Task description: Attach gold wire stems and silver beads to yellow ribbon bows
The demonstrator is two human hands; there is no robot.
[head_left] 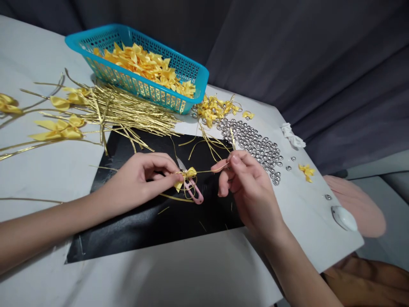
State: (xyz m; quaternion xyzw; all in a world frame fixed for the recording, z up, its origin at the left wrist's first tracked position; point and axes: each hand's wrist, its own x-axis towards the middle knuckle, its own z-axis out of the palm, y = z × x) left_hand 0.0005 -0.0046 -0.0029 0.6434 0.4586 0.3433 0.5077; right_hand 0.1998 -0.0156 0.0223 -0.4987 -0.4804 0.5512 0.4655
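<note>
Our bench [191, 273] carries one black sheet [128, 221], mid-frame, and one blue basket [202, 81], upper left. Both hands pinch: our left hand [136, 174], nearer one pink tool [198, 197] (partly hidden), has one yellow bow [191, 172] at frame centre; our right hand [252, 181] has one gold cord [206, 171], its length stretching rightward from that bow.

The table [166, 277] has a white top. A black sheet [134, 226] lies flat on it. Beyond the sheet stands a blue basket [201, 81], and before it a heap of gold cords [128, 111] spreads, some ends reaching over the sheet. Yellow bows [64, 128] lie at the left. Toward the right there are a yellow cluster [212, 111], many silver beads [252, 138], white folded pieces [293, 135], a single yellow bow [307, 172] and a rounded white object [344, 218].
</note>
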